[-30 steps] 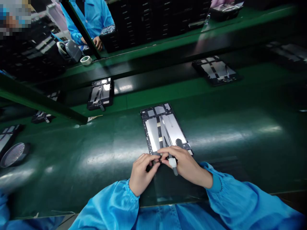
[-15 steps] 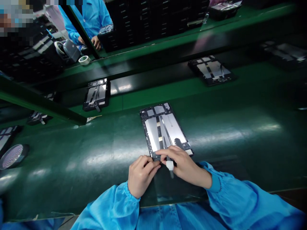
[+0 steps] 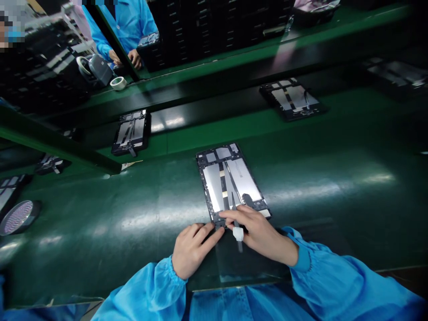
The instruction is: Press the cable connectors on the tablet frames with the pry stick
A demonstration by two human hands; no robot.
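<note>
An opened tablet (image 3: pixel 245 178) lies on the green bench in front of me, its silver inside, dark ribbon cable and black frame showing. My left hand (image 3: pixel 190 249) rests at its near left corner, fingers stretched and apart, fingertips touching the edge. My right hand (image 3: pixel 259 232) is closed around a pair of dark tweezers (image 3: pixel 234 203) with a white wrapping on them. The tweezers point away from me over the near part of the tablet, while the right index fingertip presses on its near end. What lies beneath the right fingers is hidden.
Other opened tablets (image 3: pixel 130 133) lie along the belt (image 3: pixel 200 111) beyond the bench. A green post (image 3: pixel 67 145) slants in from the left, near a round dish (image 3: pixel 20 218). Across the belt are a tape roll (image 3: pixel 118 83), black tray stacks (image 3: pixel 217 31) and a person in blue.
My left hand has loosened from a pinch at the tablet's corner, its fingers now spread flatter and slightly left. The tweezers have tilted more upright. Tablets on the belt have shifted slightly left.
</note>
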